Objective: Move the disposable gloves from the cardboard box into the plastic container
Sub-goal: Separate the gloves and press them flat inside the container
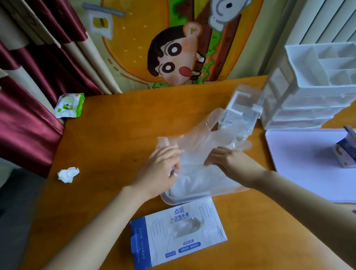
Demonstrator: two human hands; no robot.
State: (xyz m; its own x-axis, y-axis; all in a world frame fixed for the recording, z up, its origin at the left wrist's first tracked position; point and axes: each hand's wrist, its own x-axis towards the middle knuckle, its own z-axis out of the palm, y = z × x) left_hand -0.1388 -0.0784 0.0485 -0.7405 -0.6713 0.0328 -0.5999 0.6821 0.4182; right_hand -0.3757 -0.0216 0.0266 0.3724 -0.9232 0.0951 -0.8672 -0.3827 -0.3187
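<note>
A blue and white cardboard glove box [178, 236] lies flat on the wooden table near me, a few clear gloves showing through its oval opening. Just beyond it sits a shallow clear plastic container [176, 199] with a stack of clear disposable gloves [196, 150] in it; the glove fingers spread out past its far rim. My left hand [164, 166] pinches the left side of the stack. My right hand [230, 159] grips its right side. The container's hinged lid [241, 108] stands open behind.
A white drawer organizer [319, 86] stands at the back right. A pale lilac tray [310, 165] with a small blue and white carton [351, 150] lies to the right. A wet-wipes pack [69, 105] and a crumpled tissue [68, 174] are at the left.
</note>
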